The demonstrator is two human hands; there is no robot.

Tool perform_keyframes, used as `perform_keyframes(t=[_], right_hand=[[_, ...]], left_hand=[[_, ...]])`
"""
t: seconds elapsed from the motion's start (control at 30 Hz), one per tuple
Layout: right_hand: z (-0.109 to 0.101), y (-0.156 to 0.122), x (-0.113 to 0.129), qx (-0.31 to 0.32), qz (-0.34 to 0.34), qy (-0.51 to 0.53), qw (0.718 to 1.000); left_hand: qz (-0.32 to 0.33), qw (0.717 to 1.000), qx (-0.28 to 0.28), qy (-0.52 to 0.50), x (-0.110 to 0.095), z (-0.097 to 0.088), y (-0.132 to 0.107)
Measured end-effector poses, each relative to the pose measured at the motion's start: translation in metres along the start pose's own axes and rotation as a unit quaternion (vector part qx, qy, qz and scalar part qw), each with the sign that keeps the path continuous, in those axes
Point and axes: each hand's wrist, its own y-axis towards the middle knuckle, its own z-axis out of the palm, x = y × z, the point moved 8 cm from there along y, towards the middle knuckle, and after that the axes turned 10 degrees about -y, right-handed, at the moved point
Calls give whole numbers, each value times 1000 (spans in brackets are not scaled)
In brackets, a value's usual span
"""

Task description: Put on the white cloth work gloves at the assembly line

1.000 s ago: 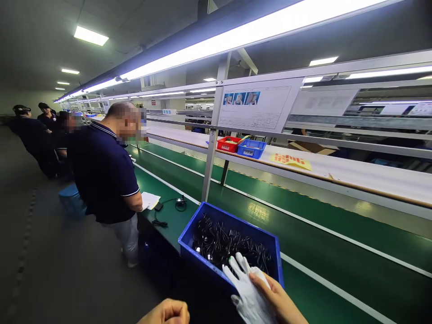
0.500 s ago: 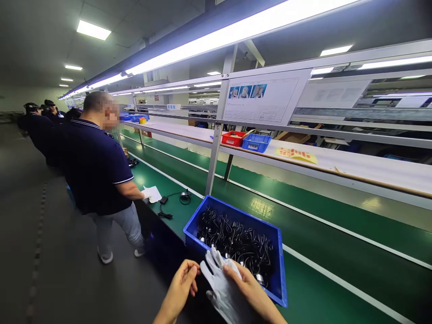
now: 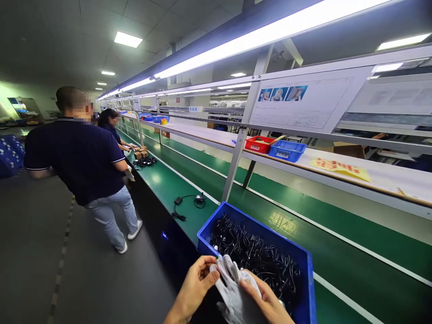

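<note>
A white glove (image 3: pixel 232 288) hung low in the view, just in front of the near rim of a blue bin (image 3: pixel 305 279), held between both bare hands. The left hand (image 3: pixel 195 285) pinched the glove's fingers, thumb and fingertips closed in a tight grip on the cloth. The right hand (image 3: pixel 266 302) clasped the glove's body from the other side, its fingers curled shut around it.

The blue bin sat on the near edge of the long green desk (image 3: pixel 354 270) and was filled with tangled black cables (image 3: pixel 259 261). Further along the desk lay a loose black cable with an adapter (image 3: pixel 187 203), well apart from the bin. White lines ran the length of the green surface.

Above it, a pale shelf (image 3: pixel 378 175) on a metal frame carried a small red tray (image 3: pixel 259 144), a small blue tray (image 3: pixel 286 150) just beside it, and a yellow sheet (image 3: pixel 339 167). An instruction board (image 3: pixel 300 105) hung from the frame, under a long strip light (image 3: pixel 270 33).

On the dark floor (image 3: pixel 50 252) to the left stood a person in a navy polo shirt (image 3: pixel 79 157), facing the desk, with another person (image 3: pixel 110 123) beyond.
</note>
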Motion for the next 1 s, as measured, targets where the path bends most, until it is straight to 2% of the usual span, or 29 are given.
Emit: perform_keyframes(t=[0.13, 0.23, 0.37, 0.47, 0.53, 0.63, 0.77, 0.9, 1.0], right_hand=[[1, 1, -2, -22, 13, 29, 999], [11, 9, -8, -22, -9, 42, 999], [27, 16, -15, -84, -53, 113, 989], [34, 16, -12, -110, -107, 61, 986], [33, 17, -4, -116, -146, -47, 981], [17, 18, 17, -152, -201, -172, 952], [-4, 15, 58, -210, -238, -254, 914], [11, 13, 90, -161, -279, -320, 891], [25, 14, 100, -141, -320, -343, 872]], left_hand=[[-9, 998, 12, -64, -25, 14, -8], [3, 997, -6, -75, -28, 19, -11], [81, 995, -21, -50, -6, 23, -15], [122, 983, -116, 70, 17, 11, -19], [136, 968, -161, 137, 22, 4, -22], [153, 960, -127, 196, 8, 5, -22], [172, 948, -99, 247, -22, 3, -25], [169, 945, -102, 261, -26, -3, -27], [172, 944, -112, 257, -19, -9, -27]])
